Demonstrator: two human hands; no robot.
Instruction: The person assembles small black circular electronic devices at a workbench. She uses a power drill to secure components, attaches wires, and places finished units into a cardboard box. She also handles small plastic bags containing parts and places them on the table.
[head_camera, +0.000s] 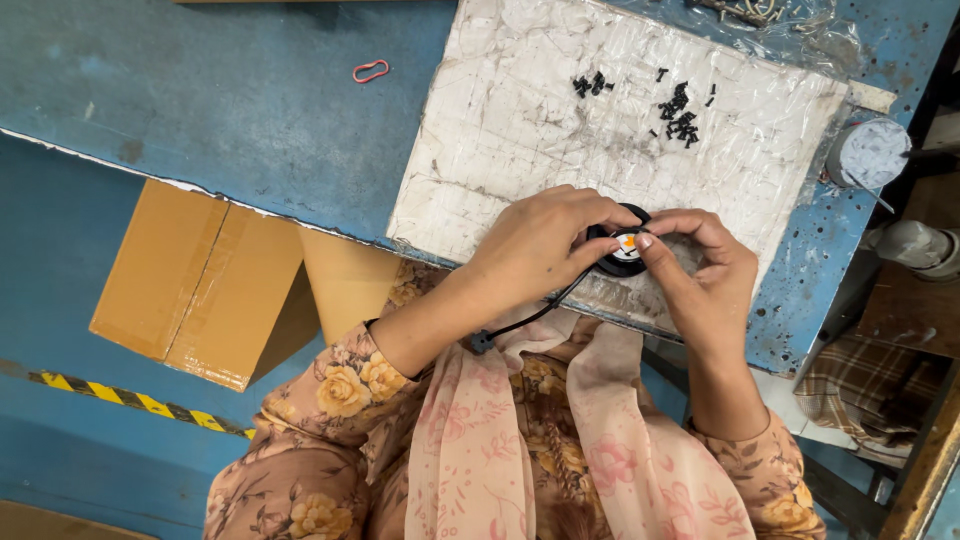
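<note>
Head view, hands: the left hand (540, 240) and right hand (700, 265) both pinched a small round black part with an orange-and-white centre (624, 250) at the near edge of the white wrapped board (520, 130).
Hidden: fingers covered much of the part; its thin black cable (530, 318) ran under the left wrist.
Hard to make out: tiny black screws (680, 115) lay scattered far up the board.
Edges: the blue bench (250, 120) ended just beside the hands, with a brown cardboard box (190, 280) below.
Open room: bare bench lay left, around a red rubber band (370, 70).

Glossy black plastic disc (622, 252), scuffed painted bench (250, 110)
</note>
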